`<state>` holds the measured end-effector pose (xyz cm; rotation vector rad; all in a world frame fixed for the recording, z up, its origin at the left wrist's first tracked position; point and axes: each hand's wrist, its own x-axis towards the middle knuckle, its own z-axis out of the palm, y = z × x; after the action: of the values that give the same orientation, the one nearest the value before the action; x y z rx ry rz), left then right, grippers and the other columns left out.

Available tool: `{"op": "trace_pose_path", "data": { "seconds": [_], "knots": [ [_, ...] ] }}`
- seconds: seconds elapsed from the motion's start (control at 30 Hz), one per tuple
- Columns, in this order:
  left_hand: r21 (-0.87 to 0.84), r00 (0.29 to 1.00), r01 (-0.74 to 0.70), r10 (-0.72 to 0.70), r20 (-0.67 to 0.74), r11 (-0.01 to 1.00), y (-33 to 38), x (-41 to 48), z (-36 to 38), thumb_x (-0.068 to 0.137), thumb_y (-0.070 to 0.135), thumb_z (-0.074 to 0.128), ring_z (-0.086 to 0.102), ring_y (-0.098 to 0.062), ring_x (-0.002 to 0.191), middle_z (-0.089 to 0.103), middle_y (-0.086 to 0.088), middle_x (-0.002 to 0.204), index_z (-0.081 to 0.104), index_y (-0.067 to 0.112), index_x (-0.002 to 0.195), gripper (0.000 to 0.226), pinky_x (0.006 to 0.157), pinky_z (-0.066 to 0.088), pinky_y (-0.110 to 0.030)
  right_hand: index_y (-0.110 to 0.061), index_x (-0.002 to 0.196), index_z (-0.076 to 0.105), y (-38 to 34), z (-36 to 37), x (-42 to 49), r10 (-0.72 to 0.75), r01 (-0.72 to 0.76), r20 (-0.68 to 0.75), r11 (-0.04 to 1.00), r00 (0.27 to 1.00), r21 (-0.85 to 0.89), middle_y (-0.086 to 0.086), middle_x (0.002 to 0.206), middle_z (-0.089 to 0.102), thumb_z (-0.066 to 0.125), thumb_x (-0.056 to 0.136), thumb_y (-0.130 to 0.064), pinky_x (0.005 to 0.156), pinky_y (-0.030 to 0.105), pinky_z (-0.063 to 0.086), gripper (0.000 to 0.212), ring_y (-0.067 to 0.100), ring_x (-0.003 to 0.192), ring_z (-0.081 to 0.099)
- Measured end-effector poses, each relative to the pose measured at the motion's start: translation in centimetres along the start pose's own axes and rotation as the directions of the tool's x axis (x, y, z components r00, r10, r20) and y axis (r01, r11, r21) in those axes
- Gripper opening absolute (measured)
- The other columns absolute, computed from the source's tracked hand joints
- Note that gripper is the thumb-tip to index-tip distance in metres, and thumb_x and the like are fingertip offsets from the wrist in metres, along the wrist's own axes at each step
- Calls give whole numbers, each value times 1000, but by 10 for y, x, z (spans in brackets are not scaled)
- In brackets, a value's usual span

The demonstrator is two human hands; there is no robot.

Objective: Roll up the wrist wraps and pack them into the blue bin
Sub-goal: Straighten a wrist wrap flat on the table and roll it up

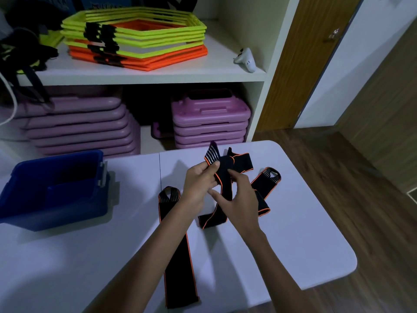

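Nearest, a flat wrist wrap [178, 256] is laid out along the surface [293, 245], untouched. Beyond it, the held wrist wrap [223, 184] is pinched at its striped end by the left hand [198, 184] and gripped mid-band by the right hand [239, 199]. Soft, light, floppy elastic, it seems, so tension should be kept while rolling. The blue bin [56, 213] is parked at left.
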<state>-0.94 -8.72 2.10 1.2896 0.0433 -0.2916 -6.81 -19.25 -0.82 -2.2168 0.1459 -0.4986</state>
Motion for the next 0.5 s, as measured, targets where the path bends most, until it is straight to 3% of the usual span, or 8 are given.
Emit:
{"op": "trace_pose_path", "data": {
  "seconds": [0.07, 0.1, 0.17, 0.23, 0.4, 0.5],
  "knots": [
    [2, 999, -6, 6, 35, 1000, 13, 0, -6, 90, 20, 58, 53, -13, 52, 61, 4, 56, 68, 6, 95, 18, 64, 46, -26, -21, 125, 52, -7, 3, 5, 5, -4, -49, 1000, 999, 20, -7, 121, 61, 74, 71, -53, 89, 32, 50, 67, 11, 110, 58],
    [16, 998, -6, 5, 55, 1000, 19, 0, -10, 89, 19, 59, 53, -18, 55, 62, -1, 60, 68, 5, 95, 18, 64, 44, -29, -21, 122, 54, -9, 4, 7, 3, -1, -69, 1000, 998, 28, -7, 119, 62, 73, 72, -52, 87, 34, 51, 62, 11, 108, 59],
    [68, 995, -24, 17, 103, 997, 28, -1, -20, 89, 18, 59, 66, -30, 78, 72, -15, 90, 67, 3, 102, 21, 74, 52, -35, -22, 118, 59, -13, 5, 10, -22, 28, -102, 998, 995, 55, -8, 113, 66, 71, 77, -47, 84, 34, 52, 48, 11, 101, 62],
    [86, 987, -37, 23, 159, 996, 34, -5, -28, 90, 17, 59, 69, -30, 96, 70, -18, 107, 65, 1, 108, 25, 86, 55, -35, -19, 113, 65, -17, 5, 11, -76, 90, -138, 991, 988, 98, -6, 106, 70, 70, 83, -34, 81, 31, 54, 34, 8, 94, 65],
    [84, 970, -89, 68, 232, 992, 32, -17, -43, 92, 16, 54, 66, -22, 106, 69, -13, 113, 64, 6, 111, 23, 94, 52, -29, -11, 103, 72, -27, 4, 13, -75, 108, -167, 975, 983, 197, -4, 90, 74, 63, 88, -12, 68, 28, 56, 18, 8, 78, 69],
    [100, 984, -138, 125, 128, 985, 23, -21, -46, 90, 6, 54, 65, -18, 106, 70, -8, 109, 68, 13, 104, 21, 97, 49, -28, -14, 99, 73, -34, -1, 16, 17, 24, -141, 958, 990, 286, -10, 84, 73, 63, 89, -12, 71, 25, 55, 15, 5, 77, 69]
  ]
}}
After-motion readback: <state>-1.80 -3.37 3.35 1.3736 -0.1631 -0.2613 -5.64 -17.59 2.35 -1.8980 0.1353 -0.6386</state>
